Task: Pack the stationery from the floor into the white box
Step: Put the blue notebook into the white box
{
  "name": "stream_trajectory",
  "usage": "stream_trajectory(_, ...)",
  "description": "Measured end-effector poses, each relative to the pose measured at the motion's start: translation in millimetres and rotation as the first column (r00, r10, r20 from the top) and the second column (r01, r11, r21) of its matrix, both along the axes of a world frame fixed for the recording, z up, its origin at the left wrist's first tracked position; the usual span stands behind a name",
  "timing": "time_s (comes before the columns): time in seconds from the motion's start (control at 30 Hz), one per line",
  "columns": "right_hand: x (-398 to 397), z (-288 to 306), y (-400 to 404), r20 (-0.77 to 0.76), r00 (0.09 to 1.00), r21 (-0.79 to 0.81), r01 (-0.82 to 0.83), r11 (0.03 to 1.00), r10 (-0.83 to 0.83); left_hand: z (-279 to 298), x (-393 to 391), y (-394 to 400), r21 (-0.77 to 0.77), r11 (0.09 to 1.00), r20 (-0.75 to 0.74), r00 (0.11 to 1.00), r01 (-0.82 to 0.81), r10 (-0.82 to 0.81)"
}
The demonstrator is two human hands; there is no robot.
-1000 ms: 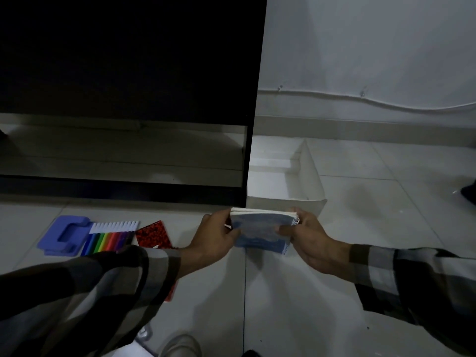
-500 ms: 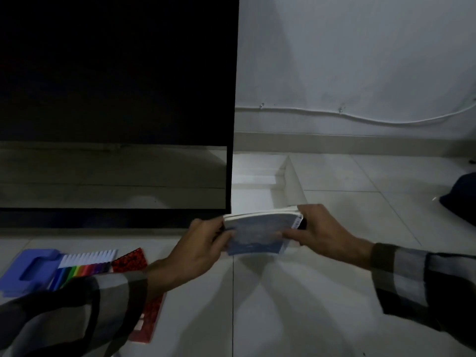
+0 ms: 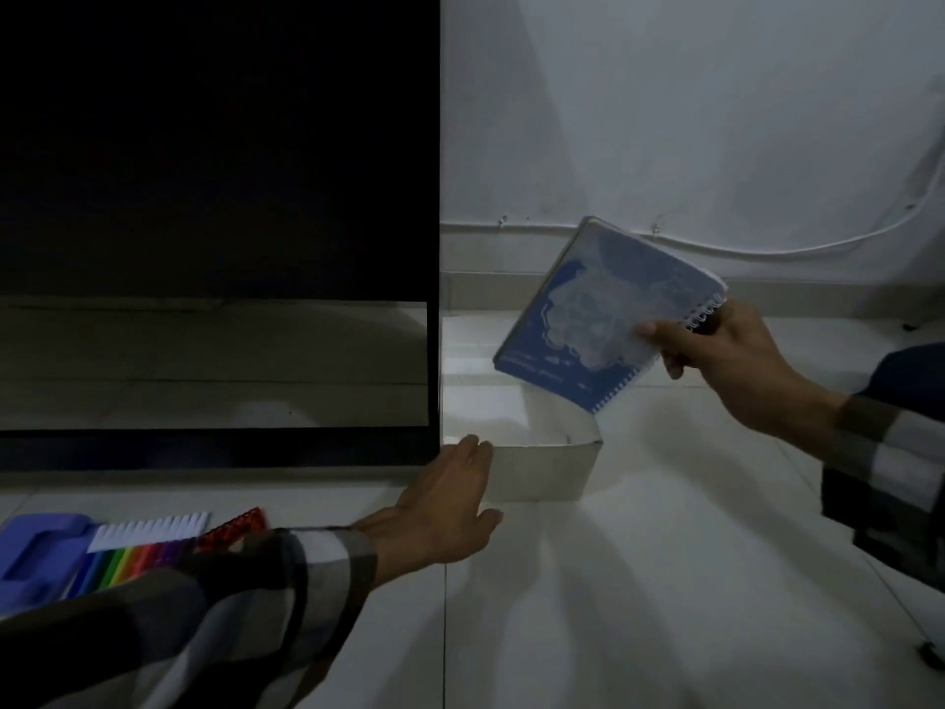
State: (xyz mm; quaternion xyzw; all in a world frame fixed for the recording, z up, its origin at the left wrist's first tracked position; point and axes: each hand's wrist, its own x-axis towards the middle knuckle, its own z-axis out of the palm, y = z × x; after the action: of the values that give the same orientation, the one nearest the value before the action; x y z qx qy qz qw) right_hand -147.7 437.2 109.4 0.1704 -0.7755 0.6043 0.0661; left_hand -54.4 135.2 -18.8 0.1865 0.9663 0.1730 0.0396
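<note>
The room is dim and much is hard to read; my left sleeve (image 3: 204, 621) hides the near ends of the coloured markers (image 3: 128, 562) and most of the red notebook (image 3: 235, 524), and the blue plastic piece (image 3: 36, 560) is cut off at the frame's left edge; a dark cabinet (image 3: 220, 197) covers the white box's (image 3: 542, 470) left side. My right hand (image 3: 726, 355) pinches the blue spiral notebook (image 3: 608, 319) at its wire binding, thumb on the cover, fingers curled behind; it hangs tilted above the box, lower corner over the far wall. My left hand (image 3: 445, 509) rests with fingers relaxed and straight against the box's near left corner. Open floor (image 3: 665, 580) lies right of the box; the cover's small print is too blurred to read.
</note>
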Motion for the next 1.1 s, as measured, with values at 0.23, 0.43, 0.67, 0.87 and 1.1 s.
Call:
stream_trajectory(0.23,-45,-22,-24,-0.008,0.989,0.014,0.145,0.989,-0.145,-3,2,-10,0.128,0.992,-0.080,0.997,0.025,-0.015)
stream_trajectory(0.43,-69,-47,-54,0.001,0.991,0.164,0.134,0.977,-0.136,-4,21,-11,0.112,0.991,-0.093,0.994,0.068,-0.058)
stream_trajectory(0.67,-84,-82,-74,-0.035,0.993,0.395,0.118,0.911,-0.114,0,44,-10,0.156,0.983,-0.127,0.989,0.100,-0.081)
stream_trajectory(0.87,-95,-112,-90,0.027,0.999,0.513,0.020,0.858,-0.040,3,58,-13,0.160,0.980,-0.111,0.989,0.117,-0.100)
stream_trajectory(1.1,-115,-91,-107,-0.170,0.985,0.623,0.080,0.778,0.035,1,61,-18,0.141,0.979,-0.086,0.987,0.145,-0.134)
